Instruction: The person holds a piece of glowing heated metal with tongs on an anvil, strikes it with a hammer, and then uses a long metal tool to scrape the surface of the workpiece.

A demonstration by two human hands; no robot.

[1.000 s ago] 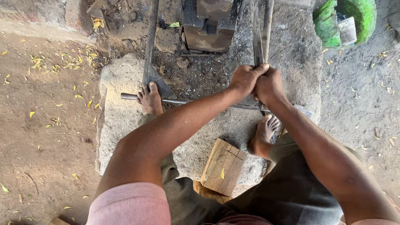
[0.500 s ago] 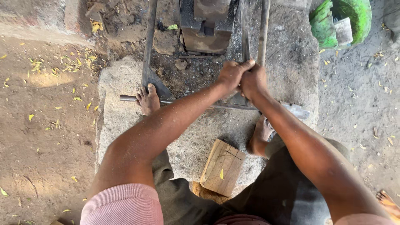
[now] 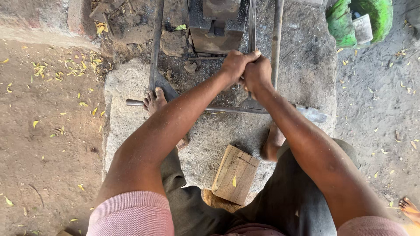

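Observation:
My left hand (image 3: 235,64) and my right hand (image 3: 258,75) are clasped together around a thin upright metal bar (image 3: 252,24) that runs past a dark metal block (image 3: 216,26). A second, thicker bar (image 3: 276,39) stands just right of my hands. Below them a long horizontal metal rod (image 3: 218,108) lies across the stone slab (image 3: 131,83). My bare left foot (image 3: 155,101) rests on the rod, and my right foot (image 3: 272,144) sits beside its flat end (image 3: 313,114).
A wooden block (image 3: 235,174) lies on the slab between my knees. A slanted metal bar (image 3: 155,43) leans at the left. A green container (image 3: 361,19) stands at the top right. Another person's foot (image 3: 409,207) shows at the lower right. Dirt ground with scattered leaves surrounds the slab.
Both hands, still clasped on the thin bar, have pushed forward and slightly left toward the metal block. My feet and the horizontal rod stay in place.

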